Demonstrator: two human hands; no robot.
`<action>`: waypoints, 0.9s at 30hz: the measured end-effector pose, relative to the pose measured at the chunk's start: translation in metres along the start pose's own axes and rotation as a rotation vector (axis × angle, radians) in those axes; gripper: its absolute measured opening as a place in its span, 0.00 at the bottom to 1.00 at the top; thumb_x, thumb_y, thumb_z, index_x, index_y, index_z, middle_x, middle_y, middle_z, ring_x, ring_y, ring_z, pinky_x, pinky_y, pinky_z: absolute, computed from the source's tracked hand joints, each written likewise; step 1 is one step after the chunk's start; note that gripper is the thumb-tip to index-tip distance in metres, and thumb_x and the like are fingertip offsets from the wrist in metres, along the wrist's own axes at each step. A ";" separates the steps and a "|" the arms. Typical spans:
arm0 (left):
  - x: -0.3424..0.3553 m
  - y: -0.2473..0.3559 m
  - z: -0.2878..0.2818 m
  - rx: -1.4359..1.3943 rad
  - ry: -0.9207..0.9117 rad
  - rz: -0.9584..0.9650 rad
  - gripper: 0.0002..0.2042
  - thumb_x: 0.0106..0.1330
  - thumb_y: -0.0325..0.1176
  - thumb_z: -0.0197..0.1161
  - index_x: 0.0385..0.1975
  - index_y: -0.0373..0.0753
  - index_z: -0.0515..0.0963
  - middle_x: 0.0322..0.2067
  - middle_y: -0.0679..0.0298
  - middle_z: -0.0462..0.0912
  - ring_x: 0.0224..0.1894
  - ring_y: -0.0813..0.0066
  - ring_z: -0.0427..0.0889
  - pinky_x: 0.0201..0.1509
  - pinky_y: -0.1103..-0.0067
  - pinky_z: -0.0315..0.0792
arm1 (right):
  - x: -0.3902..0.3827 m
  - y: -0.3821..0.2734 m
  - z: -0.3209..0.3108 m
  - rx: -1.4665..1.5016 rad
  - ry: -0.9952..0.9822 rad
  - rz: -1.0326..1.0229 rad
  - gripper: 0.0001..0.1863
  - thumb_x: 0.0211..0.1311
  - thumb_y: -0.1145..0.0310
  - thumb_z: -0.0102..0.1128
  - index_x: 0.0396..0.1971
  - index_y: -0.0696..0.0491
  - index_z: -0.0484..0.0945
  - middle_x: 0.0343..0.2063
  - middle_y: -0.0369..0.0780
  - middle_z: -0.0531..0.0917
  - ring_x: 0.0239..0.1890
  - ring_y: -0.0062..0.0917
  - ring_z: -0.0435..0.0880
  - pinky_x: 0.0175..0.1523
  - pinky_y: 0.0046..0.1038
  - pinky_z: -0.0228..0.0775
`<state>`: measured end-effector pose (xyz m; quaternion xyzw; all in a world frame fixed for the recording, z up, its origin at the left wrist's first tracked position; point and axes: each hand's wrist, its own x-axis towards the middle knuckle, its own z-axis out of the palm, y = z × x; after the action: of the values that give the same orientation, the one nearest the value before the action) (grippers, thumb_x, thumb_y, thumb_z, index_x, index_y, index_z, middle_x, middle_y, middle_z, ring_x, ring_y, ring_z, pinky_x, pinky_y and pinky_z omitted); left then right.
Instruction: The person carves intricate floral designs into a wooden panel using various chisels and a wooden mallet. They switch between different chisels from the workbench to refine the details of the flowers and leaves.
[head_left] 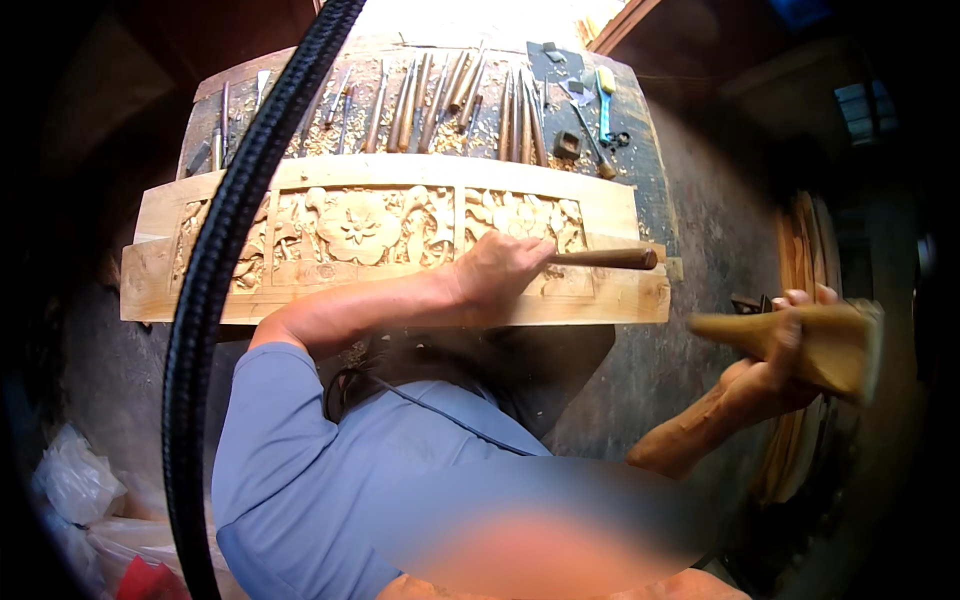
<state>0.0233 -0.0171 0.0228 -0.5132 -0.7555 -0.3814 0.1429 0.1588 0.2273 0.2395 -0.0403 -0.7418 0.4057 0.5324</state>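
Note:
My left hand (502, 272) is closed around a carving chisel, low over the right part of a pale carved wooden panel (400, 280). The chisel's dark wooden handle (610, 259) points to the right; its blade is hidden behind my fingers. A large flower (357, 228) in relief stands out mid-panel, with leafy scrolls around it and framed sections to either side. Off the panel's right end, my right hand (765, 388) grips a wooden mallet (825, 348), slightly blurred. Its wide end faces right and its narrow end reaches toward the panel.
Behind the panel, several chisels (430, 105) lie in a row on the workbench (650, 150) among wood shavings. To their right are a blue brush (605, 105) and a small dark block (567, 146). Boards (805, 240) stand at the right; plastic bags (80, 480) lie lower left.

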 end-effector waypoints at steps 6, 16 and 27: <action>-0.001 0.011 -0.016 -0.008 -0.080 -0.097 0.11 0.53 0.22 0.63 0.36 0.33 0.73 0.28 0.54 0.80 0.29 0.54 0.87 0.31 0.65 0.81 | -0.015 0.012 0.027 -0.466 -0.469 -0.497 0.34 0.59 0.75 0.78 0.68 0.51 0.80 0.58 0.43 0.89 0.60 0.39 0.89 0.67 0.39 0.84; 0.002 0.014 -0.005 -0.038 -0.056 -0.133 0.07 0.60 0.20 0.63 0.36 0.34 0.74 0.28 0.56 0.79 0.29 0.57 0.85 0.29 0.67 0.80 | -0.012 0.032 0.026 -0.579 -0.421 -0.612 0.35 0.60 0.79 0.76 0.69 0.50 0.78 0.63 0.42 0.86 0.64 0.40 0.87 0.70 0.42 0.82; 0.047 -0.002 -0.003 -0.146 0.047 -0.040 0.10 0.72 0.28 0.69 0.49 0.35 0.80 0.28 0.57 0.88 0.26 0.64 0.89 0.26 0.69 0.82 | -0.115 0.174 0.052 -0.732 -0.311 -0.225 0.38 0.55 0.78 0.75 0.69 0.43 0.80 0.56 0.40 0.90 0.54 0.42 0.91 0.58 0.41 0.83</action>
<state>0.0011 0.0113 0.0527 -0.4978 -0.7322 -0.4504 0.1150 0.1007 0.2575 0.0349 -0.0837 -0.9086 0.0559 0.4053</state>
